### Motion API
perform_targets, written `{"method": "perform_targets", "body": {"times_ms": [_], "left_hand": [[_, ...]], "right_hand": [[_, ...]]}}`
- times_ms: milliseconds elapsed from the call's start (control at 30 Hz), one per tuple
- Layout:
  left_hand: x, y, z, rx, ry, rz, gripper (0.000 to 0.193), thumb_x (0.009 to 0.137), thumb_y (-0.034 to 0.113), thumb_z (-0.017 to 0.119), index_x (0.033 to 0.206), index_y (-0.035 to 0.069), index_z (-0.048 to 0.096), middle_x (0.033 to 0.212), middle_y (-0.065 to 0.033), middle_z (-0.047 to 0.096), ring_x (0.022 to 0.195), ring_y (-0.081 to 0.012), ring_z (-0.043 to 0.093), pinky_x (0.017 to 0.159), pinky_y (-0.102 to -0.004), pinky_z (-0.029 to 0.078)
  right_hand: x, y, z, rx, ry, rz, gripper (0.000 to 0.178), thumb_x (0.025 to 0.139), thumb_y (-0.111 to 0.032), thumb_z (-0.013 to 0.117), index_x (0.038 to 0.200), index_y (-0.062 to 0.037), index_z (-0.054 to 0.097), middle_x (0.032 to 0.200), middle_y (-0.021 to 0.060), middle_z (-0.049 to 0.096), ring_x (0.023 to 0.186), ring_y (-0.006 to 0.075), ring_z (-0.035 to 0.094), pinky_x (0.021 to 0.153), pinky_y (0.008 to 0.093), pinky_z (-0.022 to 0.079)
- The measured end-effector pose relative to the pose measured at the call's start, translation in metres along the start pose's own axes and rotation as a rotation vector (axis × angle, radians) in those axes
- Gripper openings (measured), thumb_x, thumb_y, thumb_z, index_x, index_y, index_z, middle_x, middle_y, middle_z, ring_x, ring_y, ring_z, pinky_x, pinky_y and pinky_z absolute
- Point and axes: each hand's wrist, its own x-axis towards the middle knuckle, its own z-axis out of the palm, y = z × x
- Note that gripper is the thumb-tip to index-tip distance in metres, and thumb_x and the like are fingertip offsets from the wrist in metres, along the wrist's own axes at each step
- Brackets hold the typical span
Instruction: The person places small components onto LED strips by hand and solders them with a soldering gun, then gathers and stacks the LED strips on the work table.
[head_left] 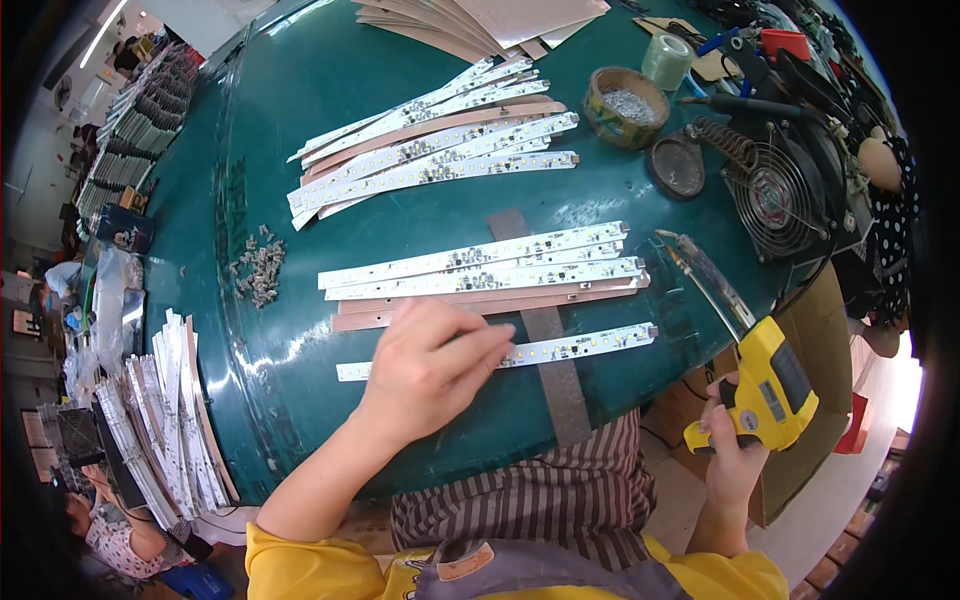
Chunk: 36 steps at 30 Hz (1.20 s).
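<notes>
Workbench (300,120), dark green, strip-strewn

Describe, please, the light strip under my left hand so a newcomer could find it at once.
On the green table, find the grey band running toward the near edge. The light strip lies across it, alone and closest to you, with the left hand resting on it, apart from the stacked strips behind.
</notes>
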Motion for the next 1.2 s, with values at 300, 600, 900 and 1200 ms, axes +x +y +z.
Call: {"method": "perform_targets", "body": {"times_ms": [300,600,900,1200], "left_hand": [[0.006,-0.013,-0.007,0.366,-0.012,0.123,0.029,0.067,0.006,0.078,0.094,0.010,0.070,0.090,-0.0005,0.064,0.084,-0.0182,0.062,0.080,-0.0374,0.041],[0.008,-0.016,-0.006,0.183,-0.076,0.062,0.022,0.072,0.004,0.076,0.091,0.014,0.069,0.086,0.0028,0.063,0.082,-0.0162,0.059,0.078,-0.0362,0.031],[0.013,-0.013,0.003,0.087,-0.038,-0.036,0.023,0.075,0.004,0.075,0.096,0.014,0.072,0.092,0.0023,0.067,0.085,-0.0172,0.062,0.082,-0.0362,0.035],[-0.011,-0.007,-0.049,0.400,0.363,-0.189,0.019,0.073,0.001,0.075,0.089,0.012,0.072,0.085,0.0000,0.067,0.077,-0.0183,0.062,0.076,-0.0325,0.040]], "right_hand": [[0.001,0.010,-0.011,-0.005,-0.068,-0.012,0.054,0.083,0.004,0.069,0.132,-0.0007,0.046,0.116,0.0120,0.057,0.096,0.0194,0.062,0.075,0.0289,0.055],[0.002,0.002,-0.008,0.032,-0.066,-0.002,0.052,0.083,0.004,0.069,0.131,-0.0001,0.047,0.114,0.0120,0.058,0.087,0.0179,0.062,0.074,0.0281,0.054],[0.003,-0.004,0.004,-0.036,-0.032,-0.025,0.040,0.086,0.002,0.060,0.124,0.0009,0.050,0.105,0.0130,0.057,0.073,0.0124,0.055,0.072,0.0255,0.044],[-0.003,0.004,-0.004,-0.072,-0.109,-0.113,0.033,0.094,-0.006,0.054,0.125,0.0008,0.048,0.107,0.0130,0.056,0.074,0.0113,0.055,0.068,0.0250,0.044]]}}
